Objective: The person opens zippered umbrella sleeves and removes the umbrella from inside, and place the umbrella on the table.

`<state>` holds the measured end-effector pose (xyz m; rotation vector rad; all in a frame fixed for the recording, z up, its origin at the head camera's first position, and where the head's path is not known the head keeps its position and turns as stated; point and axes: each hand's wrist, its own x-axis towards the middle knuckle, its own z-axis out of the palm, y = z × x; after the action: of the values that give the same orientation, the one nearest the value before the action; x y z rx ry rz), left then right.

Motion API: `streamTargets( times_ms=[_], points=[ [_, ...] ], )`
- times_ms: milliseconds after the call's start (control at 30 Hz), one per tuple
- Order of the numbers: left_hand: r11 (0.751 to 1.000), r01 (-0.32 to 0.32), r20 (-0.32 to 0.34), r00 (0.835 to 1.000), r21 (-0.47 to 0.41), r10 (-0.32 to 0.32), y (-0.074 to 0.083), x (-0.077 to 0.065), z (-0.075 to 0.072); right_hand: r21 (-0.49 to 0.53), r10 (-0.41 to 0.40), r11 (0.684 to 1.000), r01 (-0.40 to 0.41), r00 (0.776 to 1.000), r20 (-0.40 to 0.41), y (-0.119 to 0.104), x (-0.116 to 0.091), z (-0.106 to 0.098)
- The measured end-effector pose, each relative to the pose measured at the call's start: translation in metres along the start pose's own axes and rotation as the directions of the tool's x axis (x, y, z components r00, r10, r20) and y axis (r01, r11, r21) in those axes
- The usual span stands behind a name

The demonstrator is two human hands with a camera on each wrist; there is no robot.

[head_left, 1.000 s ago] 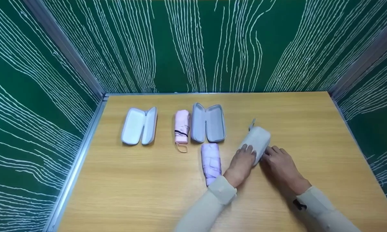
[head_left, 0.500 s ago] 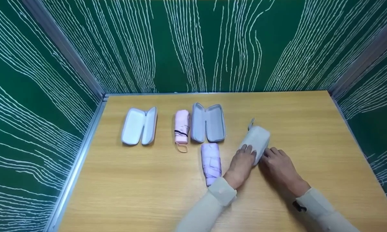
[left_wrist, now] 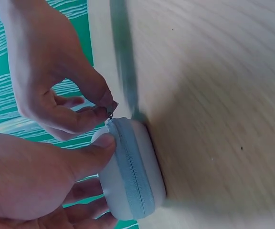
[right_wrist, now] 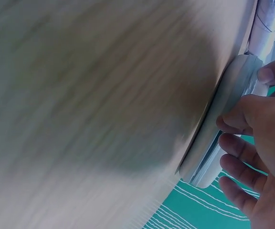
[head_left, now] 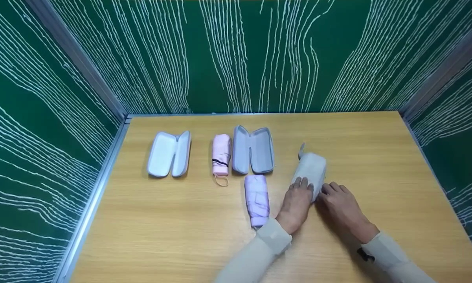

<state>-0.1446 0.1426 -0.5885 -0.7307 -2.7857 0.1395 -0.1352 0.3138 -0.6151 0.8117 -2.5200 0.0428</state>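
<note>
A light grey zippered case [head_left: 312, 169] lies on the table at the right, its strap at the far end. My left hand [head_left: 296, 202] holds its near end, the thumb on top beside the zip and the fingers along the side in the left wrist view. Beside it, my right hand [head_left: 344, 202] pinches the small zipper pull [left_wrist: 111, 114] between thumb and forefinger. In the right wrist view, a dark gap shows along part of the zip on the case [right_wrist: 223, 105]. A folded lilac umbrella [head_left: 256, 200] lies left of my left hand.
Further back, a folded pink umbrella [head_left: 221, 154] with a wrist loop lies beside an unzipped grey case [head_left: 262, 151]. Another unzipped case [head_left: 162, 154], pale inside, stands at the left. Green walls [head_left: 259, 55] with white lines enclose the table [head_left: 161, 236].
The grey case has turned slightly, its far end swinging left. My right hand has dropped slightly toward the near end, still at the zip; the left hand keeps its hold.
</note>
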Motion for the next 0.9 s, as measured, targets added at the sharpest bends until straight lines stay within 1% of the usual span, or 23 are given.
streamTargets(
  times_ms=[167, 400, 500, 600, 800, 900],
  points=[
    [1.000, 0.014, -0.017, 1.000, 0.011, -0.014, 0.003, -0.001, 0.001, 0.008, 0.000, 1.000, 0.000, 1.000, -0.003, -0.002, -0.002, -0.002],
    [0.999, 0.033, -0.049, 0.998, 0.035, -0.031, 0.007, 0.000, 0.002, 0.029, 0.022, 0.999, -0.022, 0.999, 0.030, -0.003, -0.004, -0.005],
    [0.999, 0.043, -0.057, 0.998, 0.029, -0.041, 0.008, 0.000, 0.002, 0.035, 0.020, 0.999, -0.021, 1.000, 0.019, -0.004, -0.005, -0.005],
    [0.998, 0.055, -0.055, 0.997, 0.018, -0.054, 0.009, 0.001, 0.002, 0.040, 0.010, 0.999, -0.010, 1.000, -0.003, -0.004, -0.005, -0.005],
    [0.996, 0.085, -0.029, 0.996, 0.035, -0.084, 0.013, 0.003, 0.002, 0.036, -0.012, 0.999, 0.014, 0.999, -0.045, -0.005, -0.005, -0.004],
    [0.994, 0.100, -0.006, 0.995, 0.046, -0.100, 0.015, 0.003, 0.002, 0.037, -0.010, 0.999, 0.011, 0.999, -0.042, -0.006, -0.005, -0.005]
  ],
)
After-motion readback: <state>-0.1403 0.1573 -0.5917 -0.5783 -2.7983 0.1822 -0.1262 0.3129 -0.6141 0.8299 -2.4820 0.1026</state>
